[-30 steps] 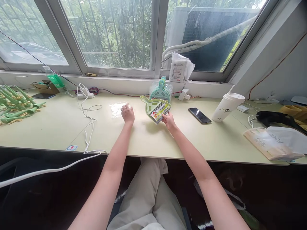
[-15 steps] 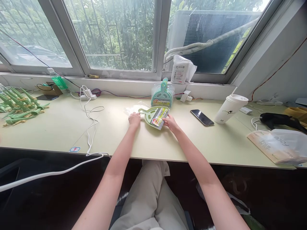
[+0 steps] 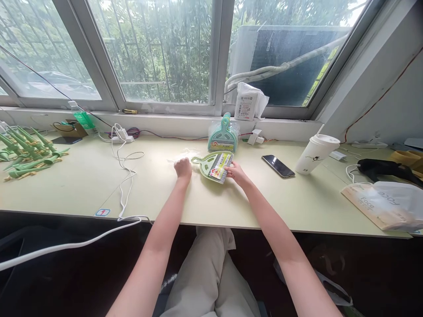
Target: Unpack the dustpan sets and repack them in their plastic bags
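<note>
A small green dustpan (image 3: 205,167) with a brush (image 3: 220,167) bearing a yellow printed label lies tilted above the desk, its handle to the left. My right hand (image 3: 235,172) grips the brush end, thumb and fingers at its bristle side. Left of the handle, my left hand (image 3: 183,169) is closed in a fist around a clear plastic bag (image 3: 180,155), which spreads out behind it. Just behind the dustpan, a second, teal dustpan set (image 3: 223,134) in clear wrapping leans against the window ledge.
A phone (image 3: 278,166) and a white cup with a straw (image 3: 315,154) stand to the right, then a tissue pack (image 3: 380,204). White cables (image 3: 124,185) cross the desk on the left. Green plant-like pieces (image 3: 31,149) lie at far left.
My left hand has moved slightly left, off the dustpan's handle, and closed into a fist with the plastic. The dustpan stays in my right hand. The view has tipped up slightly.
</note>
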A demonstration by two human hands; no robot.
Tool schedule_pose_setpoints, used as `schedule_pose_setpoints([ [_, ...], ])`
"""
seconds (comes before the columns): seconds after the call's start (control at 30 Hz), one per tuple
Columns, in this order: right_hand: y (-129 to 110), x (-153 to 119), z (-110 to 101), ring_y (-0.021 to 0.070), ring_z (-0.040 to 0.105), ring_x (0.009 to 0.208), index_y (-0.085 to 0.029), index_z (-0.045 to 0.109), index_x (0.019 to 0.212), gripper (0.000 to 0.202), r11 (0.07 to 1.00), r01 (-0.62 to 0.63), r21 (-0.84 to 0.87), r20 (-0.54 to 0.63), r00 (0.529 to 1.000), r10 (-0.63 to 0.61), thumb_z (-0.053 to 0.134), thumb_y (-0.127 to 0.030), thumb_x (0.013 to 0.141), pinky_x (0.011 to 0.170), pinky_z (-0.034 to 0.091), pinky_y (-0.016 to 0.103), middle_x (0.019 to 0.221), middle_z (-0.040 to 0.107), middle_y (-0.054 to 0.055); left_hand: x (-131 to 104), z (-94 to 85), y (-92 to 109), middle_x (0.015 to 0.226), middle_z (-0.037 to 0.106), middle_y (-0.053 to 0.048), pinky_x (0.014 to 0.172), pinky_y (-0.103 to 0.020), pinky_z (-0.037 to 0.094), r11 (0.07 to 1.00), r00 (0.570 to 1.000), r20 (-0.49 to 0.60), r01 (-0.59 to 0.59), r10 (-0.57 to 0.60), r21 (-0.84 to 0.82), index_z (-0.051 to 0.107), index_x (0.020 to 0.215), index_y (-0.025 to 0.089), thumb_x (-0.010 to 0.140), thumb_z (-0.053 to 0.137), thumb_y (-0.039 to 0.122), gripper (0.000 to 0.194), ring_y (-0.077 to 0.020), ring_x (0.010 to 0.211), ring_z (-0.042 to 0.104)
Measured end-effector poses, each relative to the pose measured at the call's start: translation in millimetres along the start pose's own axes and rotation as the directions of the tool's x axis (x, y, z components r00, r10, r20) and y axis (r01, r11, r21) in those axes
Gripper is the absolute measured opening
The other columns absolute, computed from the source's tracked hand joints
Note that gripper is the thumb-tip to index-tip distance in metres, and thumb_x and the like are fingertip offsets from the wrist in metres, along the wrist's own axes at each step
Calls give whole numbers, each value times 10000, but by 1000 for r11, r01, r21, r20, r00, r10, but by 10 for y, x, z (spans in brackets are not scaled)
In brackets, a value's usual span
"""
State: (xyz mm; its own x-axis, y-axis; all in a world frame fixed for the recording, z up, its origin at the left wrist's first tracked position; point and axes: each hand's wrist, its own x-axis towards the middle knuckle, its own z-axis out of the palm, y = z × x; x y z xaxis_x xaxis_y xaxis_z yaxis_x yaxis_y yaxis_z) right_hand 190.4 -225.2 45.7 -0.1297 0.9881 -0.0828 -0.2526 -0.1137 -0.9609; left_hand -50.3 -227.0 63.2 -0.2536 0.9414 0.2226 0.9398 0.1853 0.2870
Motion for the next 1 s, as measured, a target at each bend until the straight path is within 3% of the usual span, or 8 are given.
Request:
schedule_pose_setpoints([
  [0.23, 40, 31, 53, 194, 747, 701, -200, 593, 982, 365, 989, 42, 142, -87, 996, -30, 706, -42, 672, 661, 653, 350, 867, 774, 36, -37, 57, 10, 1165, 673, -160, 1163, -441, 274, 962, 934, -331, -205, 137, -181, 681, 1205, 187, 983, 322, 251, 427, -301, 1172, 568],
  [0.37, 64, 41, 36, 178, 745, 757, -188, 607, 954, 287, 970, 118, 215, -195, 978, -76, 668, -35, 719, 729, 650, 333, 891, 770, 33, -35, 78, 35, 1224, 661, -130, 1218, -451, 199, 932, 934, -344, -207, 98, -298, 670, 1226, 209, 986, 359, 278, 399, -276, 1206, 560],
  [0.63, 110, -29, 180, 181, 744, 794, -170, 644, 952, 241, 957, 189, 222, -85, 981, -174, 752, -173, 737, 792, 643, 350, 923, 769, 49, -223, 14, 234, 1340, 602, -80, 1261, -479, 65, 831, 882, -389, -414, 265, -372, 656, 1194, 260, 982, 440, 365, 321, -242, 1394, 423],
  [0.73, 102, -43, 199, 187, 744, 861, -178, 641, 955, 240, 929, 267, 255, -107, 963, -247, 754, -227, 749, 843, 636, 362, 980, 766, 50, -283, -56, 333, 1560, 362, -104, 1245, -526, 116, 813, 895, -442, -301, 60, -498, 483, 1396, 257, 926, 558, 455, 516, -281, 1517, 187],
  [0.8, 91, -54, 208, 193, 744, 881, -185, 640, 964, 258, 919, 287, 270, -109, 958, -267, 756, -241, 740, 845, 639, 366, 997, 767, 47, -249, -80, 368, 1597, 270, -141, 1215, -514, 230, 690, 913, -371, -158, -171, -707, 298, 1508, 246, 954, 485, 488, 633, -279, 1534, 128],
  [0.87, 84, -65, 223, 201, 745, 877, -190, 636, 968, 287, 918, 287, 272, -91, 958, -272, 771, -257, 723, 835, 644, 375, 980, 770, 43, -169, -76, 365, 1573, 311, -163, 1160, -464, 351, 434, 962, -166, -57, -218, -899, 225, 1531, 230, 1000, 317, 507, 606, -260, 1508, 238],
  [0.93, 86, -75, 243, 211, 749, 867, -192, 630, 967, 318, 923, 283, 259, -62, 959, -276, 794, -282, 710, 833, 645, 395, 955, 768, 44, -89, -40, 345, 1516, 415, -165, 1093, -422, 436, 171, 1000, 17, 18, -4, -985, 296, 1501, 205, 1002, 264, 521, 591, -257, 1421, 412],
  [1.0, 95, -82, 261, 221, 751, 872, -192, 626, 966, 334, 929, 285, 234, -44, 958, -283, 805, -304, 708, 844, 642, 419, 950, 763, 50, -56, 20, 340, 1430, 526, -154, 1052, -415, 473, -6, 964, 75, 79, 254, -997, 428, 1422, 179, 962, 404, 525, 577, -273, 1313, 532],
])
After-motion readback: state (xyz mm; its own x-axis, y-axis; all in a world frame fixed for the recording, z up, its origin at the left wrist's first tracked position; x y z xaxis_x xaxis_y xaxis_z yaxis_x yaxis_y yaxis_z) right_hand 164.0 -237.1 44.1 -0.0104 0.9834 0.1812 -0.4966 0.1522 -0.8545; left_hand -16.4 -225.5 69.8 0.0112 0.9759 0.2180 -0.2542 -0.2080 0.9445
